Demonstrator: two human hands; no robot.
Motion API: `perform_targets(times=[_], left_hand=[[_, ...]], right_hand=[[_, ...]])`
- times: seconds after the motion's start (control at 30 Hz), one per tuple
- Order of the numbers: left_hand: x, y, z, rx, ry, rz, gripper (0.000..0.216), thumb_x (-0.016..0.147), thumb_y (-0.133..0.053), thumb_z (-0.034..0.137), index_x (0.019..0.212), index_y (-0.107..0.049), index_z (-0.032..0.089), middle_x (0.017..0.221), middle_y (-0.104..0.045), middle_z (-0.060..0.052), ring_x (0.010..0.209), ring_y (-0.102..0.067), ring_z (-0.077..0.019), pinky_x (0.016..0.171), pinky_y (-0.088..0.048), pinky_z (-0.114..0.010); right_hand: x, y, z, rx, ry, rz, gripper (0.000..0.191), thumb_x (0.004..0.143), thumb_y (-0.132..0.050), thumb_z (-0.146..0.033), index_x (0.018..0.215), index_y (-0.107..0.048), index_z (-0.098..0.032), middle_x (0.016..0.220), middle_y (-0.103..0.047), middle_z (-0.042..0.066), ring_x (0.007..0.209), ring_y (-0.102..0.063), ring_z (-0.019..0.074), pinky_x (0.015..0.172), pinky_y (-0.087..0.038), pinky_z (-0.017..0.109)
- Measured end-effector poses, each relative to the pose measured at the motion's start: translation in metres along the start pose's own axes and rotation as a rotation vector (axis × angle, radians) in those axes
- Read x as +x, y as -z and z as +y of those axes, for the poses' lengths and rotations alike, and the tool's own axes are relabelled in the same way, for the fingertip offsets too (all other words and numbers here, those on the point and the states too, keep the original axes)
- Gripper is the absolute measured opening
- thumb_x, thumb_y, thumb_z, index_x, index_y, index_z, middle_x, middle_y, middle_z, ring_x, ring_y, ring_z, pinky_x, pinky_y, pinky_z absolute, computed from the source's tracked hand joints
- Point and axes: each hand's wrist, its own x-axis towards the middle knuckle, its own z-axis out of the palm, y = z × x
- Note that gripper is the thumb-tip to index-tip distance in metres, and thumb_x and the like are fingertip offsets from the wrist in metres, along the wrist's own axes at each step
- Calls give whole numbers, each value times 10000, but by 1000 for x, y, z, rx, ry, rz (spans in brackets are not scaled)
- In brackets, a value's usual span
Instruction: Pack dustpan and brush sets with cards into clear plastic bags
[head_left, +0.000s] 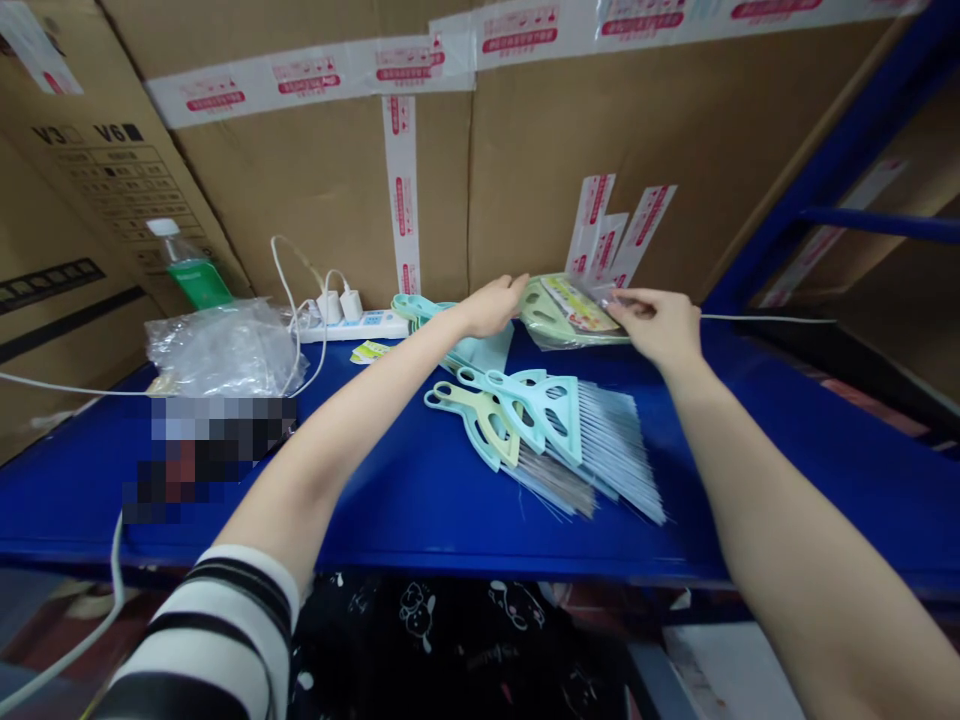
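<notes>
At the back of the blue shelf, a clear plastic bag holds a pale green plastic piece with cut-out holes, like a hand brush's head. A yellow-green printed card lies on top of it. My left hand has its fingers closed at the bag's left end; the fingertips are partly hidden. My right hand pinches the bag's right end. Just in front, several loose hand brushes in light blue and pale green overlap, bristles toward the right. Light blue dustpans lie stacked partly under my left wrist.
Large taped cardboard boxes stand along the back. To the left are a power strip with white cables, crumpled plastic bags and a bottle of green liquid. Another printed card lies near the strip. A blue post rises at right.
</notes>
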Motion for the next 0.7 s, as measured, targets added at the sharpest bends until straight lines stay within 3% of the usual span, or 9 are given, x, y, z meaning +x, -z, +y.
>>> perform_targets(times=[0.2, 0.4, 0.6, 0.7], left_hand=[[-68, 24, -12, -4, 44, 121, 563, 984, -365, 234, 1498, -198, 74, 1404, -472, -234, 1303, -482, -323, 1047, -403, -420], [-158, 31, -15, 0, 119, 95, 558, 982, -329, 223, 1500, -193, 65, 1368, -493, -237, 1278, -493, -310, 1040, -410, -436], [-221, 28, -23, -76, 103, 185, 561, 983, -332, 255, 1509, -195, 116, 1351, -515, -202, 1241, -511, -293, 1019, -436, -465], [-241, 24, -26, -98, 112, 228, 574, 990, -352, 278, 1526, -180, 164, 1258, -567, -158, 1142, -559, -260, 971, -473, -433]], right_hand=[[-16, 4, -38, 294, 113, -53, 306, 800, -617, -328, 1030, -753, -179, 823, -738, 82, 782, -675, 241, 717, -541, 379], [-49, 0, -71, 529, 216, -271, 406, 683, -724, -412, 1014, -752, -179, 719, -720, 57, 710, -663, 230, 652, -534, 378], [-69, -14, -93, 837, 296, -552, 600, 716, -685, -593, 1172, -678, -202, 911, -735, 79, 838, -659, 204, 789, -527, 394], [-74, -19, -102, 718, 387, -651, 656, 729, -690, -560, 1285, -616, -220, 994, -706, 87, 836, -632, 203, 793, -529, 409]])
